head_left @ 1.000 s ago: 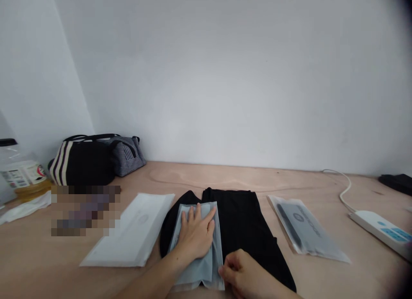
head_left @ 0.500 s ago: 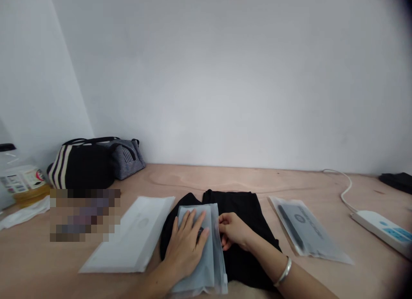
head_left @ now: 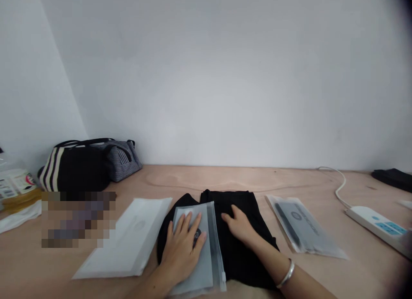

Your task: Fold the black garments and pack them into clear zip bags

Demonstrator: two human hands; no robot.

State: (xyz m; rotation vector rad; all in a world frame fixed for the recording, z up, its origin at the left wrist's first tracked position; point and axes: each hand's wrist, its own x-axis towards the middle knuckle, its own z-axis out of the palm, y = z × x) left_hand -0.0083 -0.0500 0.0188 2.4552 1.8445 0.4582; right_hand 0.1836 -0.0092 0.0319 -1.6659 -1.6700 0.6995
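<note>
Both hands (head_left: pixel 182 249) flat, fingers (head_left: pixel 229 216) spread.

At nine o'clock a pixelated patch (head_left: pixel 79 219) hides something on the pale wooden desk (head_left: pixel 206 178); the frosted plastic zip pouch (head_left: pixel 210 256) covers the folded black garment's (head_left: pixel 227 198) left part.

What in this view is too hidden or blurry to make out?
Head view:
Pixelated patch: masks whatever lies there.
Bottle: cut by the left edge; label too small.
Frosted pouch: contents veiled by plastic and left hand.
Black garment: folded, partly under pouch and right hand; kind unclear.
</note>
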